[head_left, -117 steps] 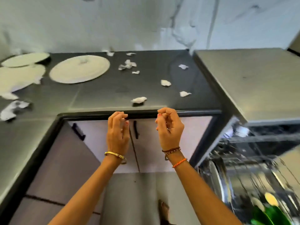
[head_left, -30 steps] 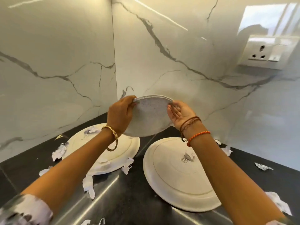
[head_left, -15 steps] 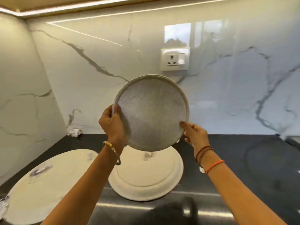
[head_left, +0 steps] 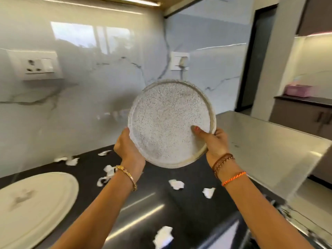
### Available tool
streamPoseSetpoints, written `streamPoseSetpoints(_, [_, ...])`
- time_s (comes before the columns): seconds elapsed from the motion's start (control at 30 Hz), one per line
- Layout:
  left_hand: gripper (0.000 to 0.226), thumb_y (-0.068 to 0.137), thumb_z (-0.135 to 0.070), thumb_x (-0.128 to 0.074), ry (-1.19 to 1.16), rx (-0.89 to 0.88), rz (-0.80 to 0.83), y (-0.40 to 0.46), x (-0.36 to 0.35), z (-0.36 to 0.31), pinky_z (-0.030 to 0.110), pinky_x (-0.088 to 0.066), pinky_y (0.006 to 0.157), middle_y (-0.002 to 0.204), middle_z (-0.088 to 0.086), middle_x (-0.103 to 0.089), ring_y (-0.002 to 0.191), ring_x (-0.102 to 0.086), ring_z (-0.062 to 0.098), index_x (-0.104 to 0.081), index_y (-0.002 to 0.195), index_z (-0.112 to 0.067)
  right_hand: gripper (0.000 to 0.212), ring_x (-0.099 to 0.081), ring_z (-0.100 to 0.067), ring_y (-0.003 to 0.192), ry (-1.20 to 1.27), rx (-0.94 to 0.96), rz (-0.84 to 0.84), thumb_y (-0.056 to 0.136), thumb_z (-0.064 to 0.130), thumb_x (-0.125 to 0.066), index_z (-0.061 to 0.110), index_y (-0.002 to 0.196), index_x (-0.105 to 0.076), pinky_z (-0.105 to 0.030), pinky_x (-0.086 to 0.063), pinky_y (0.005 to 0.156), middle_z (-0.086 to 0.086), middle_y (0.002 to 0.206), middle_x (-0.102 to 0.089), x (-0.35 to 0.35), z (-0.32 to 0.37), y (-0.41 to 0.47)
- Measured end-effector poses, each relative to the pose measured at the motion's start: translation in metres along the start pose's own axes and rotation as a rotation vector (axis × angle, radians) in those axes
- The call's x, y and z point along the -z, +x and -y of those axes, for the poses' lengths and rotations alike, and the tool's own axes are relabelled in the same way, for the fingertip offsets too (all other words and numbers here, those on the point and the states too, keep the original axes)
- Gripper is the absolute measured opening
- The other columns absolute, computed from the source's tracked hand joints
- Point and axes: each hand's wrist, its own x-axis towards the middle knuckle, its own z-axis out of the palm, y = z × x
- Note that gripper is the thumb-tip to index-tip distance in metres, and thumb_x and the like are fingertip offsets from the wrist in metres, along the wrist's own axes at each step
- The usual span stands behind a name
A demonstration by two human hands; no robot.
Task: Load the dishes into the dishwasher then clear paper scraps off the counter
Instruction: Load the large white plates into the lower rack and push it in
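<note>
1. At the centre of the head view, the left hand (head_left: 129, 147) and the right hand (head_left: 213, 141) grip the speckled plate (head_left: 170, 123) by its rim, upright above the counter (head_left: 179, 209).
2. Loading seems only started: a white plate (head_left: 34, 203) lies at lower left, paper scraps (head_left: 177, 184) are not yet cleared.

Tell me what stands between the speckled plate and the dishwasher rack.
Nothing visible does. Both the left hand and the right hand hold the speckled plate upright in the air above the black counter. The dishwasher rack shows only at the lower right edge, blurred.

A wall socket (head_left: 38, 66) on the marble backsplash (head_left: 93, 97); a pink box (head_left: 299, 90) far right
</note>
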Motion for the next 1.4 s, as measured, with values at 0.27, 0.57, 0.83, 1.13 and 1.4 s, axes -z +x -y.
streamPoseSetpoints(0.27, [0.012,0.084,-0.017,-0.065,0.379,-0.050,0.491,-0.087,-0.091,0.117,0.028,-0.052,0.067,0.073,0.002,-0.065,0.069,-0.063,0.018,-0.062,0.072,-0.015,0.021,-0.060,0.000,0.051,-0.258,0.211,-0.154,0.073,-0.004,-0.071,0.014,0.070,-0.059,-0.018,-0.052,0.052,0.009,0.059,-0.064,0.183,0.094,-0.004])
streamPoseSetpoints(0.57, [0.017,0.081,-0.004,-0.064,0.821,-0.225,0.989,-0.182,-0.154,0.268,0.028,-0.049,0.070,0.067,-0.002,-0.060,0.068,-0.057,0.013,-0.064,0.070,-0.017,0.028,-0.055,0.000,0.057,-0.719,0.323,-0.359,0.073,-0.002,-0.072,0.019,0.065,-0.057,-0.022,-0.047,0.055,0.013,0.063,-0.059,0.367,0.152,-0.026])
streamPoseSetpoints(0.83, [0.015,0.081,0.002,-0.060,0.958,-0.211,1.273,-0.241,-0.190,0.396,0.010,-0.044,0.061,0.079,0.001,-0.063,0.065,-0.055,0.003,-0.068,0.092,-0.006,0.009,-0.046,0.003,0.050,-1.086,0.152,-0.422,0.075,0.001,-0.073,-0.002,0.082,-0.069,-0.025,-0.041,0.053,-0.002,0.068,-0.057,0.486,0.126,-0.018])
streamPoseSetpoints(1.13, [0.035,0.083,0.004,-0.052,1.491,0.138,1.383,-0.219,-0.155,0.546,0.023,-0.048,0.065,0.103,0.012,-0.065,0.092,-0.063,0.027,-0.058,0.115,-0.008,0.012,-0.049,-0.014,0.056,-1.234,-0.355,-0.370,0.082,0.007,-0.066,0.003,0.092,-0.072,-0.006,-0.036,0.045,-0.002,0.062,-0.058,0.556,0.009,0.031])
streamPoseSetpoints(1.4, [0.032,0.089,-0.001,-0.051,1.791,0.288,1.402,-0.199,-0.111,0.598,0.023,-0.043,0.062,0.104,0.022,-0.063,0.082,-0.058,0.026,-0.054,0.121,-0.004,0.024,-0.061,-0.036,0.096,-1.368,-0.749,-0.197,0.090,0.015,-0.052,0.009,0.107,-0.068,-0.029,-0.044,0.071,-0.019,0.104,-0.066,0.597,-0.094,0.067])
